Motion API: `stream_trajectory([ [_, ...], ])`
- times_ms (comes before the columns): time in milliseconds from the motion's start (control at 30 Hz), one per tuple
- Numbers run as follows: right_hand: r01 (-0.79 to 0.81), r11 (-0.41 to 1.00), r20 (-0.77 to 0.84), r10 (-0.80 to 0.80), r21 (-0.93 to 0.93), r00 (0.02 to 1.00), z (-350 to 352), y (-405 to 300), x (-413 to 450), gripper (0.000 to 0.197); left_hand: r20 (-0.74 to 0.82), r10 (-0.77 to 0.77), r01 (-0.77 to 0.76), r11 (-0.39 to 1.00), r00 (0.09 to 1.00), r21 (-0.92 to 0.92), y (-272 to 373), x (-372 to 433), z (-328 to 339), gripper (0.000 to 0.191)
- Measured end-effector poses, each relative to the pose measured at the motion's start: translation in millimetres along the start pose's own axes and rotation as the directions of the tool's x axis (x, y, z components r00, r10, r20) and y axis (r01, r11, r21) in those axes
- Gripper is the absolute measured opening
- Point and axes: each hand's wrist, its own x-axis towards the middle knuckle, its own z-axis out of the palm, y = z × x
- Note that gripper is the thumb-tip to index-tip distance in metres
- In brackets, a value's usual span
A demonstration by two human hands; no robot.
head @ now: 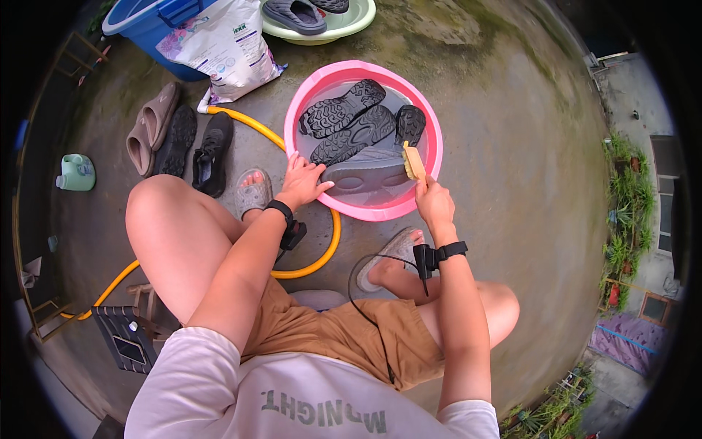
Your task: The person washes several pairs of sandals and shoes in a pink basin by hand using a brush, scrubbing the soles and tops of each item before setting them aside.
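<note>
A pink plastic basin [433, 151] of cloudy water stands on the ground before me. In it, a grey slipper [364, 174] lies on its side with its sole turned towards me. My left hand [300, 180] lies over the basin's near-left rim, thumb and a finger around the slipper's left end. My right hand [436, 206] grips a scrub brush [416, 160] by its handle, bristles facing left against the slipper's right end. Farther back in the water are dark shoes with treaded soles up, including one shoe [345, 110] and a shorter-looking one [410, 125] at right.
Behind the basin stand a white detergent bag [233, 52], a blue tub [140, 24] and a pale green basin [351, 27] with footwear. Brown slippers [159, 120] and black shoes [213, 153] lie left. A yellow hose [335, 241] curls under the pink basin. A phone [129, 349] lies on a stool.
</note>
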Motion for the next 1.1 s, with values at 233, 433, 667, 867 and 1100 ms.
stream_trajectory([
  [233,0.296,0.955,0.090,-0.294,-0.001,0.951,17.1,-57.0,-31.6,0.041,-0.048,0.007,-0.005,0.999,0.999,0.036,-2.3,-0.8,6.1,0.053],
  [433,0.014,0.998,-0.036,-0.016,-0.057,0.999,1.6,10.9,6.9,0.037,-0.027,0.009,-0.009,1.000,1.000,0.018,-0.4,-0.3,4.8,0.054],
  [667,0.286,0.955,0.062,-0.292,0.079,0.955,27.8,-51.2,-33.8,0.039,-0.089,0.034,-0.030,0.998,0.995,0.050,-6.9,-0.8,12.0,0.053],
  [867,0.180,0.981,0.124,-0.189,0.078,0.974,14.2,-28.7,-16.8,0.041,-0.040,0.009,-0.007,0.999,0.999,0.041,-0.4,0.1,5.9,0.052],
  [1100,0.155,0.983,0.102,-0.164,0.094,0.981,22.1,-37.0,-23.0,0.041,0.021,-0.033,0.034,0.999,0.999,-0.020,5.0,2.6,-4.9,0.051],
])
